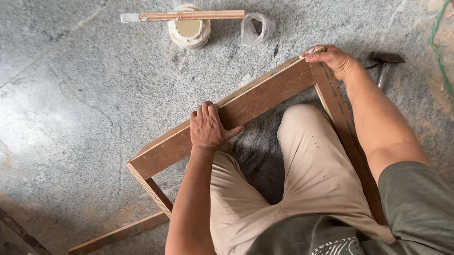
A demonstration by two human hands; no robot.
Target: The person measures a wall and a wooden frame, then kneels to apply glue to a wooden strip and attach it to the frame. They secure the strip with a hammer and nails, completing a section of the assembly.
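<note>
A wooden frame (260, 95) of brown boards stands on the grey stone floor around my knees. My left hand (208, 128) grips the middle of its far board, fingers over the top edge. Over at the far right corner joint, my right hand (332, 58) presses down with its fingers curled over the edge. The frame's right board (347, 131) runs back under my right arm, and its left board (151, 187) slants toward me.
A round white tub (189, 32) with a wooden stick (191, 15) across it sits ahead, a clear plastic bag (255, 28) beside it. A hammer (384, 63) lies right of the frame. Coloured wires (444, 34) trail at right. Loose wood pieces (116, 234) lie at lower left.
</note>
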